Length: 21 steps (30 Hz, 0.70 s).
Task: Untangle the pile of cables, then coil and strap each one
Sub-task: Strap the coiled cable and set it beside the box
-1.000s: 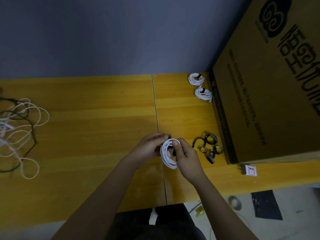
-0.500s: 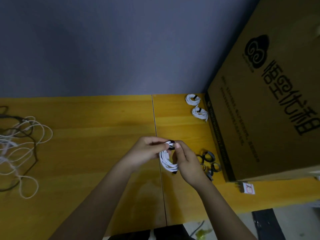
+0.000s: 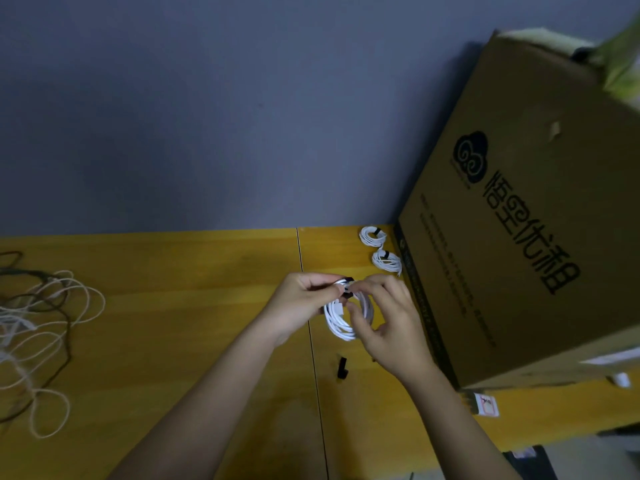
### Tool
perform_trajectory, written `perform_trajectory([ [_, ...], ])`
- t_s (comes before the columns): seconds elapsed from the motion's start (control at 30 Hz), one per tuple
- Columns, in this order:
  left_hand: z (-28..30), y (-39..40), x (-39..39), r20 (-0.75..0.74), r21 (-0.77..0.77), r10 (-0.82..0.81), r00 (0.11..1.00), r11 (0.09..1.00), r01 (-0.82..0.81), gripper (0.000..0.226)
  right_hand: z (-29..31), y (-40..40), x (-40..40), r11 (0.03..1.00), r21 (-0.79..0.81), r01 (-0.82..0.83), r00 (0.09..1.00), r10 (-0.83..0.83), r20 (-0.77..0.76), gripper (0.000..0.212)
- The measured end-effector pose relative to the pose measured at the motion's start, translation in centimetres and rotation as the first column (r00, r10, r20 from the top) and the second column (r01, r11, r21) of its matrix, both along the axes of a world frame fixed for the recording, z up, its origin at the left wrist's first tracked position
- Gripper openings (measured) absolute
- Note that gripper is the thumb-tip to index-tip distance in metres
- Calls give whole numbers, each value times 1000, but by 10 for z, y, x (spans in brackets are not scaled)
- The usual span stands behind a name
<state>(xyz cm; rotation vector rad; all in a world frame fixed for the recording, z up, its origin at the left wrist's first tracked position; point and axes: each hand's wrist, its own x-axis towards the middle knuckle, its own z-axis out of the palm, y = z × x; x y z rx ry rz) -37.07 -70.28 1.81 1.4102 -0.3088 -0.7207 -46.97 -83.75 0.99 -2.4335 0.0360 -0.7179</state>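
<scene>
Head view: left hand and right hand both pinch a white coiled cable above the yellow surface, fingertips meeting on a black strap at the coil's 12 o'clock. Two strapped coils lie at 1 o'clock beside the cardboard box. Tangled cable pile at 9 o'clock. Loose black strap piece at 6 o'clock.

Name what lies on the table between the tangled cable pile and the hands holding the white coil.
Nothing: the head view shows bare table between the tangled pile and the left hand.
</scene>
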Motion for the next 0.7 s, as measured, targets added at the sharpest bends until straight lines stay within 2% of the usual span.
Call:
perform_trajectory([
  [0.1, 2, 0, 0, 25, 13, -4, 1000, 1000, 4, 19, 3, -3, 2, 995, 98, 3, 999, 1, -41, 6],
  [0.2, 7, 0, 0, 32, 5, -13, 999, 1000, 13, 20, 6, -3, 2, 999, -41, 30, 999, -28, 41, 7],
  [0.3, 13, -1, -2, 94, 36, -47, 994, 998, 44, 21, 11, -2, 2, 985, -170, 7, 992, 15, 128, 6],
  [0.5, 22, 1, 5, 6, 6, -104, 995, 995, 104, 16, 18, 2, 2, 954, -295, 43, 969, 33, 246, 8],
  [0.6, 24, 5, 12, -29, 20, -194, 981, 981, 194, 15, 19, 2, 1, 926, -370, 72, 962, 33, 270, 15],
  [0.7, 24, 6, 15, -53, 5, -224, 973, 974, 225, 17, 20, 6, 2, 927, -361, 104, 952, 13, 307, 28],
])
